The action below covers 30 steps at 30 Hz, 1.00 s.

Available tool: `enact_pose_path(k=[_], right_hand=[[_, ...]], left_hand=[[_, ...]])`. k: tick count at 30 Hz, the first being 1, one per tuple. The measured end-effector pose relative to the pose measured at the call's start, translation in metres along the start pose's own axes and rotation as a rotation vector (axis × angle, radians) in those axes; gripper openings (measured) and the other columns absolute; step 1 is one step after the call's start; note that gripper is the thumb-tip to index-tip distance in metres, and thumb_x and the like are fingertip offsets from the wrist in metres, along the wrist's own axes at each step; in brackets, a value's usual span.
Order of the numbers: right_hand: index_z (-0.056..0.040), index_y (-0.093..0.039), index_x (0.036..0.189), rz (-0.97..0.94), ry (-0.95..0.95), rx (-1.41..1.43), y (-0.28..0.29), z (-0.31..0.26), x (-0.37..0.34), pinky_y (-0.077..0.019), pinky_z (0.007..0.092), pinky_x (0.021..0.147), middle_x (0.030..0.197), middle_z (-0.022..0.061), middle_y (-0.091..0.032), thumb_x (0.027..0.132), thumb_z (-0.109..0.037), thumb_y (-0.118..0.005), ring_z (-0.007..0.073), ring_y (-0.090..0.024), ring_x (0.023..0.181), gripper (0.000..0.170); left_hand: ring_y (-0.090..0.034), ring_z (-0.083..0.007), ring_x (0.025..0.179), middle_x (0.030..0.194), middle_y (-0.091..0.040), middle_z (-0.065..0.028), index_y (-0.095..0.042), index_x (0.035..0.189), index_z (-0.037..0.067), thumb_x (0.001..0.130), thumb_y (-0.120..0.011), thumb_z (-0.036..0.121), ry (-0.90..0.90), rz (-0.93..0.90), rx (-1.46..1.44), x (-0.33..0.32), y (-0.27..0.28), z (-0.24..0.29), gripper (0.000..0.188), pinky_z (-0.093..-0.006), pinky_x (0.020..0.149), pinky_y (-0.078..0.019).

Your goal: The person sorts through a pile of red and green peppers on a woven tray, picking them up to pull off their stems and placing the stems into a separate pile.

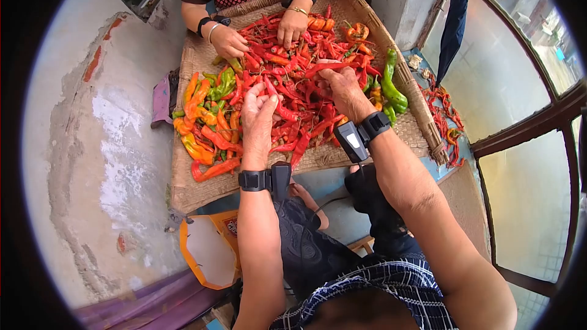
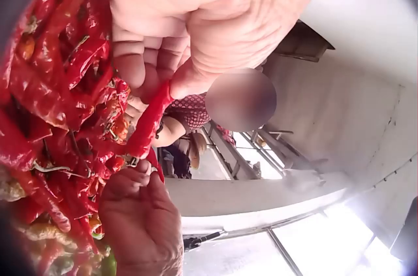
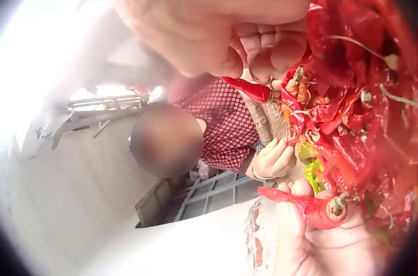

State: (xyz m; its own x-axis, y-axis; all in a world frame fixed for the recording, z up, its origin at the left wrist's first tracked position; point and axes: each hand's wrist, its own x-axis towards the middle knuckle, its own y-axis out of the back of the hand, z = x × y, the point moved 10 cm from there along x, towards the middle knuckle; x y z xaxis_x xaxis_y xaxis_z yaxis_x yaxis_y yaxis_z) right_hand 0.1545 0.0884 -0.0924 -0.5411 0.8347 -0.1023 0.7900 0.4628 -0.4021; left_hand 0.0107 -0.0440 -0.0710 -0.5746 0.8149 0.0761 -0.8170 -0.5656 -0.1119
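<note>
My left hand pinches a red chili pepper between thumb and fingers over the left middle of the heap. The right wrist view shows this pepper's brownish stem end turned toward that camera. To the right, my right hand has its fingers curled in and pinches another red chili pepper near its stem end; the fingers partly hide it. Beneath both hands lies a heap of red chili peppers, some wrinkled, with thin stems showing. The heap fills a wide woven tray.
Across the tray another person's hands reach into the peppers. Orange and green peppers lie along the left side, a long green pepper at the right rim. Dried red peppers lie beside a window. An orange-edged box stands below.
</note>
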Motion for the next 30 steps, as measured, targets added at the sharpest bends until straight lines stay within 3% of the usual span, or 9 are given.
enact_pose_path(k=[8,10,13,17,21,22,27,29,30], right_hand=[[-0.0002,-0.056,0.09,-0.143,-0.049,0.115,-0.003,-0.006,0.008,-0.0476,0.0234,0.055,0.08,0.0068,-0.063,0.09,-0.013,-0.053,0.0112,-0.057,0.063,0.013],[-0.003,-0.053,0.091,-0.03,-0.008,0.545,0.01,-0.014,0.014,-0.0487,0.0239,0.055,0.082,0.0083,-0.063,0.091,-0.014,-0.053,0.0115,-0.057,0.064,0.011],[-0.0063,-0.051,0.088,0.208,-0.074,0.728,0.038,0.008,0.018,-0.0474,0.025,0.054,0.079,0.008,-0.062,0.092,-0.015,-0.051,0.0114,-0.054,0.06,0.01],[-0.0054,-0.056,0.092,0.079,-0.198,0.144,-0.007,0.025,-0.001,-0.0373,0.026,0.043,0.074,0.0045,-0.06,0.09,-0.021,-0.055,0.0115,-0.048,0.052,0.015],[0.0029,-0.062,0.105,-0.208,0.368,-0.692,-0.07,-0.006,-0.017,-0.0492,0.0372,0.058,0.079,0.0194,-0.067,0.086,-0.025,-0.06,0.0255,-0.064,0.067,0.034],[0.0022,-0.064,0.097,-0.313,0.356,-0.774,-0.076,-0.001,-0.019,-0.0499,0.0396,0.065,0.077,0.0218,-0.065,0.084,-0.026,-0.063,0.0304,-0.066,0.071,0.031],[0.0016,-0.064,0.084,-0.495,0.317,-0.908,-0.073,0.014,-0.018,-0.0474,0.0399,0.065,0.074,0.0196,-0.063,0.079,-0.025,-0.067,0.0307,-0.061,0.069,0.027],[0.0031,-0.061,0.083,-0.462,0.334,-1.033,-0.062,-0.001,-0.013,-0.0473,0.036,0.059,0.07,0.0131,-0.062,0.081,-0.022,-0.066,0.025,-0.059,0.064,0.026],[0.0041,-0.06,0.093,-0.28,0.208,-0.644,-0.038,-0.01,-0.002,-0.0473,0.0328,0.056,0.072,0.0108,-0.062,0.083,-0.021,-0.064,0.0211,-0.059,0.064,0.028]], left_hand=[[-0.053,-0.0037,0.064,0.085,-0.06,-0.0007,-0.053,0.111,0.002,0.087,-0.061,0.015,-0.002,0.02,0.019,0.005,0.007,-0.002,0.029,-0.0177,0.053,-0.0418],[-0.052,-0.0035,0.064,0.084,-0.06,-0.0004,-0.053,0.11,0.002,0.087,-0.061,0.015,-0.001,0.019,-0.011,0.006,0.007,-0.003,0.027,-0.0177,0.053,-0.0419],[-0.054,-0.0038,0.067,0.086,-0.059,0.0005,-0.053,0.109,0.004,0.089,-0.06,0.015,0.007,-0.006,-0.055,0.007,0.007,-0.009,0.024,-0.0177,0.057,-0.0439],[-0.056,-0.0057,0.067,0.088,-0.06,-0.0008,-0.053,0.104,0.004,0.089,-0.059,0.013,-0.025,-0.046,-0.072,0.013,-0.001,-0.012,0.018,-0.0209,0.061,-0.049],[-0.058,-0.0076,0.069,0.088,-0.059,-0.0014,-0.052,0.103,0.004,0.089,-0.057,0.012,-0.021,-0.084,-0.15,0.011,-0.015,-0.008,0.016,-0.0226,0.064,-0.051],[-0.059,-0.008,0.071,0.087,-0.057,-0.0008,-0.051,0.102,0.004,0.09,-0.057,0.011,-0.013,-0.062,-0.11,0.009,-0.014,-0.007,0.016,-0.0228,0.064,-0.051],[-0.055,-0.0072,0.066,0.087,-0.057,-0.0013,-0.051,0.107,0.005,0.091,-0.057,0.017,0.019,-0.074,-0.128,0.012,-0.005,-0.023,0.021,-0.0215,0.06,-0.0486],[-0.055,-0.0071,0.064,0.081,-0.058,-0.0016,-0.053,0.105,0.002,0.09,-0.058,0.019,0.017,0.023,-0.042,0.008,-0.005,-0.016,0.023,-0.0213,0.056,-0.0471],[-0.055,-0.0075,0.065,0.082,-0.057,-0.0026,-0.053,0.107,0.002,0.09,-0.057,0.021,-0.016,0.023,0.117,0.008,-0.004,-0.014,0.026,-0.0226,0.057,-0.0476]])
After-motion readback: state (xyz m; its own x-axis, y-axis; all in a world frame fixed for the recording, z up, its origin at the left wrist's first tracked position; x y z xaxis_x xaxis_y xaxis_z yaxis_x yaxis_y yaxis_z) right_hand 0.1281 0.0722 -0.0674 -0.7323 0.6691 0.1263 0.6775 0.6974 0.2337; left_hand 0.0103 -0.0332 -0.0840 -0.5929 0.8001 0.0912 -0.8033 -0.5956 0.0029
